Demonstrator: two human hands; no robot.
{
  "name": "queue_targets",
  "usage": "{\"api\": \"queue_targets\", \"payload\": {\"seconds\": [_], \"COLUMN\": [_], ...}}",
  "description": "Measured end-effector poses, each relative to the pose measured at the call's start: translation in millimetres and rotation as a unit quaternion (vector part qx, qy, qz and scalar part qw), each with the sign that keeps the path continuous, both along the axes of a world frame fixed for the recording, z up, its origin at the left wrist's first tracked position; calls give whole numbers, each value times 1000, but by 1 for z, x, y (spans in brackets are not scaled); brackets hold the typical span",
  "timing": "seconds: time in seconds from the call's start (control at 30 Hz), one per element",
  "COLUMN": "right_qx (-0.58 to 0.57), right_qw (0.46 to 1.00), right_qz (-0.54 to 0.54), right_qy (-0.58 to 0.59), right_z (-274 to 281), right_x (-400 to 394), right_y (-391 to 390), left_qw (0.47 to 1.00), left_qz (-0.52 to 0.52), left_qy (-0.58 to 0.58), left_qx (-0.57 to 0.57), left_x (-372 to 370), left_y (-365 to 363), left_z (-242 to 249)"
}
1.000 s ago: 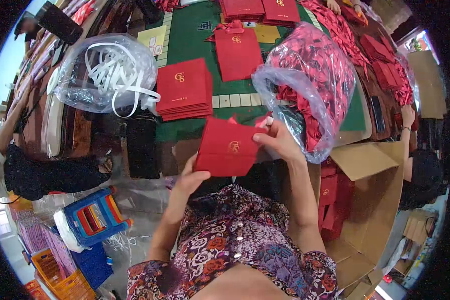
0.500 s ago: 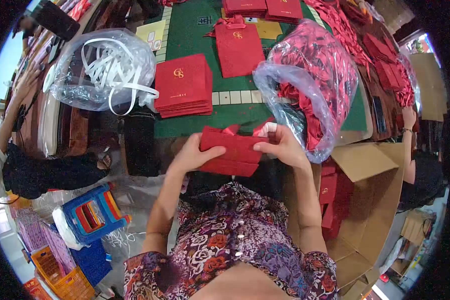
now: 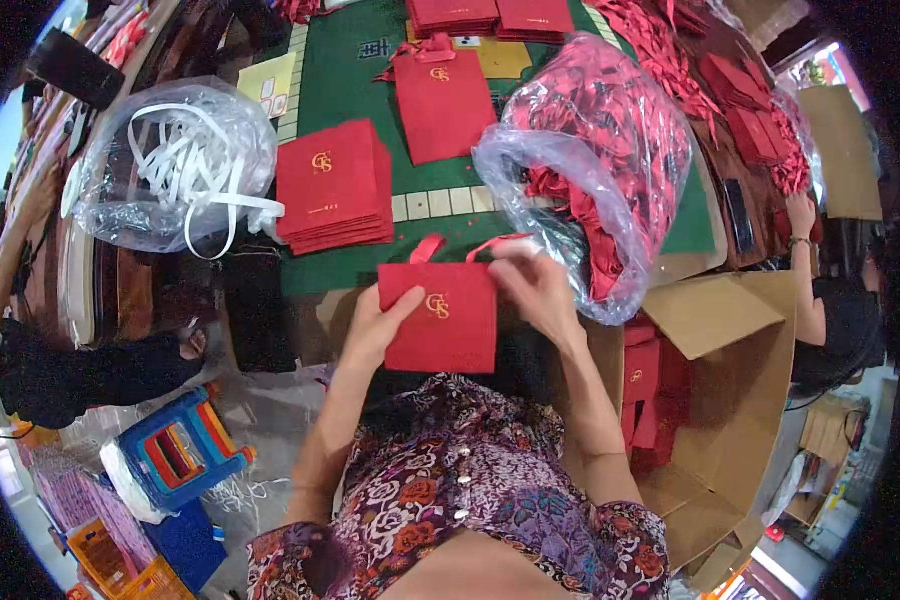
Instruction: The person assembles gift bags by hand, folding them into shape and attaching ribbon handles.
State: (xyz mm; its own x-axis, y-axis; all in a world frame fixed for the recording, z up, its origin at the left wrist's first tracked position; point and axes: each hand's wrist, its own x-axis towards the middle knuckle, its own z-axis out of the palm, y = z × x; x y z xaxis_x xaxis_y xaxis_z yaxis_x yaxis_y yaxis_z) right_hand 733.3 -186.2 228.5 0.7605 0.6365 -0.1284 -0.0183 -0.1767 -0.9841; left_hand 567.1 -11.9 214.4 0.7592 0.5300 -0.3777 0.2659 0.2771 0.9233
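A flat red gift bag (image 3: pixel 450 335) with a gold logo faces me, held out over the near table edge. My left hand (image 3: pixel 372 325) grips its left side, thumb on the front and fingers behind. From the bag's top edge rises a red ribbon (image 3: pixel 428 248) in two lengths. At the upper right corner, my right hand (image 3: pixel 538 285) has its fingers closed around the right-hand length; they are slightly blurred. A white wrapping shows on one of its fingers. Just beyond lies a stack of red bags (image 3: pixel 335 185), and another red bag (image 3: pixel 445 105) with ribbon at its top.
A clear plastic bag of red ribbons (image 3: pixel 610 150) stands right on the green tabletop (image 3: pixel 420 225); a plastic bag of white straps (image 3: pixel 180 165) sits left. An open cardboard box (image 3: pixel 735 400) holding red bags is at my right. Other people's arms (image 3: pixel 805 270) show at both sides.
The red bag has turned from tilted and foreshortened to flat, its logo facing me. My right hand has shifted from the bag's front to the ribbon at its upper right.
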Motion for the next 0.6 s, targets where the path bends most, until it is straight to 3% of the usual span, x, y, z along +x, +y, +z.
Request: {"api": "queue_targets", "payload": {"seconds": [0.03, 0.1, 0.2, 0.3, 0.4, 0.47, 0.5, 0.57, 0.6], "right_qx": [-87, -106, -217, -258, -254, -212, -212, -156, -129], "right_qw": [985, 937, 854, 810, 818, 836, 837, 849, 860], "right_qz": [-23, -110, -118, -117, -108, -113, -112, -106, -94], "right_qy": [-146, -314, -457, -513, -505, -494, -492, -494, -485], "right_z": [9, 5, 4, -19, -27, -18, -13, 0, 7], "right_x": [11, 34, 65, 86, 93, 83, 75, 53, 40], "right_y": [-3, -10, -16, -17, -19, -18, -19, -18, -18], "left_qw": [995, 994, 993, 985, 966, 902, 902, 829, 817], "left_qz": [8, -3, 25, 34, 28, 44, 44, 19, -15], "left_qy": [-13, -29, -71, 4, 18, 27, 30, 68, 53], "left_qx": [-95, -105, -93, 170, 256, 429, 429, 555, 574], "left_x": [1, 6, 17, 24, 21, 17, 16, 16, 18], "left_y": [3, 5, 2, -7, -17, -24, -26, -29, -26], "left_z": [-4, -13, -31, -37, -17, -12, -8, 2, 5]}}
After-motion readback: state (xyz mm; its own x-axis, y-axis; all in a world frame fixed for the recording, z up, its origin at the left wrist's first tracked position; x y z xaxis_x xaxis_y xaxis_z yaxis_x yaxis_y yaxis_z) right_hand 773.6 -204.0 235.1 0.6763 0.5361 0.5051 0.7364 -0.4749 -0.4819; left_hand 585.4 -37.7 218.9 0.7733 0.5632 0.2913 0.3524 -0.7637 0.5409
